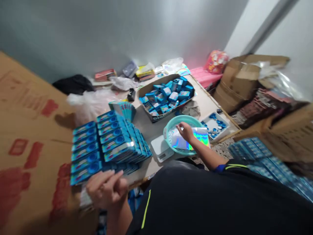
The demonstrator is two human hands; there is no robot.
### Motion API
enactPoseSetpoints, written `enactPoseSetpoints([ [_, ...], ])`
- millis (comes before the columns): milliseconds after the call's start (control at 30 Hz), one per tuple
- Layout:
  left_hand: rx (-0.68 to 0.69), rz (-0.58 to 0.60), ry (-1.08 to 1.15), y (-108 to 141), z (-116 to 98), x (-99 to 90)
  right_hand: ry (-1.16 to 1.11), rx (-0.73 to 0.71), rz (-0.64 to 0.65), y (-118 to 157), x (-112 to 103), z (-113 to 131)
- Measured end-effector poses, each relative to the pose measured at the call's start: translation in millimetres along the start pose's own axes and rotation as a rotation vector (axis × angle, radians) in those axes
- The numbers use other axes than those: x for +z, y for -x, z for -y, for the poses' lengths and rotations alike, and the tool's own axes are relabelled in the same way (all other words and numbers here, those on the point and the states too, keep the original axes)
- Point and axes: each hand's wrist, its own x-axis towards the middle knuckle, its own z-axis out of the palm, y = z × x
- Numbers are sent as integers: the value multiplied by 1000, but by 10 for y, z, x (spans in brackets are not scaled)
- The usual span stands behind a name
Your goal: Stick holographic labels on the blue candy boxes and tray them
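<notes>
My left hand [107,189] is at the lower left, just in front of the stacked blue printed packs [117,140]. Its fingers are curled and blurred, and whether they hold anything is hidden. Over the turquoise basin [167,129] is my right hand [185,131], thumb and fingers drawn together; anything between them is too small to make out. Beneath that hand and forearm, a shiny rainbow sheet [179,142] lies in the basin, with small pale pieces beside it. A white flat device [160,148] sits left of the basin.
Behind the basin, an open carton [155,118] holds several small blue boxes. A white tray [226,130] with blue pieces stands to the right. Large cardboard [31,130] rises at the left edge. More blue packs [264,156] and a brown carton [236,81] are at the right.
</notes>
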Motion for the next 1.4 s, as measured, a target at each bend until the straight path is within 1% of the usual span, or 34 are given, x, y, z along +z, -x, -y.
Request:
enactPoseSetpoints([
  [67,3,112,147,155,-37,35,112,97,29,34,-263,-440],
  [100,-9,180,200,219,-72,84,160,127,63,62,-342,-605],
  [167,-19,326,262,315,-170,238,242,157,136,115,-408,-822],
  [233,5,460,318,364,-287,445,305,169,184,151,-409,-921],
  [300,16,540,378,366,-408,683,343,184,210,176,-415,-958],
  [433,38,617,492,282,-644,1213,352,219,221,259,-550,-976],
  [533,124,685,561,224,-800,1627,335,218,194,358,-680,-947],
  [600,176,701,617,208,-895,1879,319,213,164,418,-749,-904],
  [700,228,721,662,189,-1026,2186,293,213,106,483,-865,-830],
  [767,234,725,649,151,-1098,2349,267,196,72,522,-979,-779],
  [833,238,703,626,71,-1163,2482,231,155,50,583,-1121,-703],
  [900,277,672,616,-46,-1235,2566,186,43,63,686,-1266,-575],
  [1000,396,671,614,-234,-1337,2577,123,-145,87,902,-1436,-318],
  [1067,451,678,638,-328,-1358,2537,77,-165,38,1032,-1504,-183],
  [1100,441,666,646,-358,-1347,2514,41,-155,-1,1076,-1522,-144],
  [1200,422,606,630,-383,-1241,2441,-122,-178,-82,1101,-1521,-120],
  [1300,405,557,582,-336,-1087,2347,-274,-228,-102,1040,-1482,-125],
  [1400,358,566,569,-294,-954,2228,-403,-232,-100,981,-1480,-98],
])
